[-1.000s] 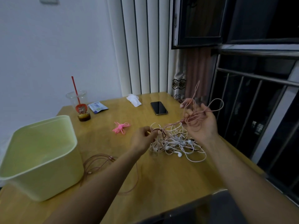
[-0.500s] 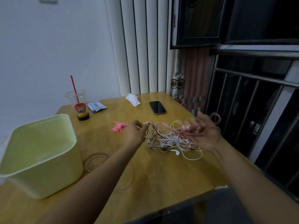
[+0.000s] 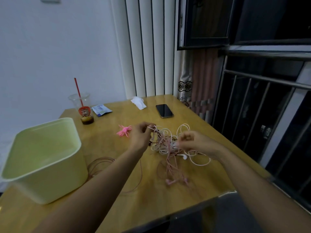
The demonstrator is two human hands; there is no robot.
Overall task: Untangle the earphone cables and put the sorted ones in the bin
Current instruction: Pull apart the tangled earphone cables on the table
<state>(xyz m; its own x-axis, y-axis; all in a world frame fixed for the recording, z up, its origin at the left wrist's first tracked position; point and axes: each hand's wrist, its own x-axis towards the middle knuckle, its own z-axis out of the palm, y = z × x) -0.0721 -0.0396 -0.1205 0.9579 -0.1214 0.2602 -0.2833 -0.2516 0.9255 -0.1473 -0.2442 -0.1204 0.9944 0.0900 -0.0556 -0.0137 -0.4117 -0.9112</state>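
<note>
Head view: left hand [image 3: 140, 136] pinches one white strand at the far-left edge of the tangle [image 3: 164, 142]; right hand [image 3: 193, 142] has its fingers curled into the tangle's right side and looks to be pinching strands, though which ones is hidden; tangle lies on the table [image 3: 168, 197] between the two grips; can't tell whether it's lifted off the wood.

Handling, my read: cords are light, thin and limp, no stiffness, so a mid-span pull only tightens knots; joints at the buds are likely the weak spot; take a cord just behind a free end and feed it back through the loops.

Counts: one tangle, two cord colours visible (white, pink), number of sets not countable; two pink earbuds [image 3: 170, 181] hanging out nearer the person than the right grip; one white earbud [image 3: 183, 156] just under that grip; one brownish cable coil [image 3: 107, 163] nearer the person than the left grip, beside the bin; one bin [image 3: 55, 182], well left of both grips; one pink bundle [image 3: 124, 130] just left of the left grip; beyond the grips: one phone [image 3: 164, 111], one cup [image 3: 83, 108], one packet [image 3: 101, 110], one tissue [image 3: 138, 102].
</note>
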